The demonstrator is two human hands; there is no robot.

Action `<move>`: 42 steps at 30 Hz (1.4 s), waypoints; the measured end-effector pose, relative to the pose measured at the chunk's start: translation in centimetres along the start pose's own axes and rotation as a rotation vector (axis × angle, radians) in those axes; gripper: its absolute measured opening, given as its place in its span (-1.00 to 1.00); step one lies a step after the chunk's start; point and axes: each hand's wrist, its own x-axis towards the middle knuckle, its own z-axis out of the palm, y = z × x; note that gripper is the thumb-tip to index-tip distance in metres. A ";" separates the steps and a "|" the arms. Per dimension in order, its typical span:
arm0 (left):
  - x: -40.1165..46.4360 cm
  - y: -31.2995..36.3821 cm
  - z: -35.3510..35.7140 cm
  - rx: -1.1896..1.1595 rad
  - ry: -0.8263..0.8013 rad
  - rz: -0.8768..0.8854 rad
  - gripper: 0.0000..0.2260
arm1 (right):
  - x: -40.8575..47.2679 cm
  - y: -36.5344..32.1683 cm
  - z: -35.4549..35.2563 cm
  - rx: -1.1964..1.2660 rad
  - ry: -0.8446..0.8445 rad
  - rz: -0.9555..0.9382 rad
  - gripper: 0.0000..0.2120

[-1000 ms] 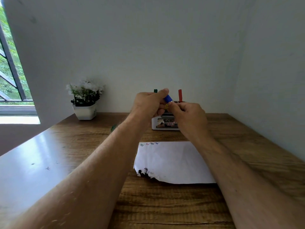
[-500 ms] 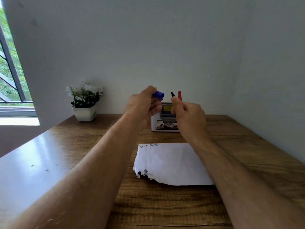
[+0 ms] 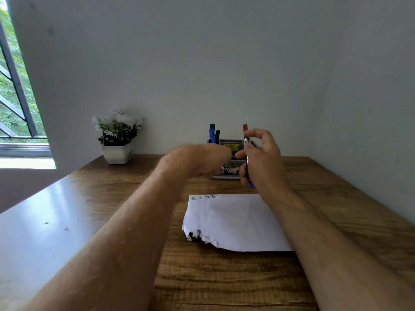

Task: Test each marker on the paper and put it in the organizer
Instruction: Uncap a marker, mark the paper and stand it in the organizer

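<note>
My right hand (image 3: 261,158) grips a marker (image 3: 247,153) upright in front of the organizer (image 3: 231,145); a blue end (image 3: 252,185) pokes out below my fingers. To the left my left hand (image 3: 199,160) is lower, blurred, with its back to the camera and its fingers curled. The blue cap is not visible in it. In the organizer stand a green marker (image 3: 212,126), a blue one (image 3: 211,134), a black one (image 3: 217,134) and a red one (image 3: 245,127). The white paper (image 3: 233,221) lies on the table below my hands, with small coloured test marks (image 3: 203,197) along its far left edge.
A white pot of white flowers (image 3: 116,140) stands at the back left of the wooden table (image 3: 224,277). Walls close the back and right sides. A barred window (image 3: 15,97) is at the far left. The paper's near left corner (image 3: 197,235) is torn.
My hands pulled the blue cap off the marker and moved apart. The left hand dropped down with the cap; the right hand shifted right and lowered the marker.
</note>
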 end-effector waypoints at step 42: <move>0.3 -2.3 1.8 0.482 -0.356 -0.152 -0.37 | -2.3 2.0 0.4 -0.478 -0.412 0.055 -0.84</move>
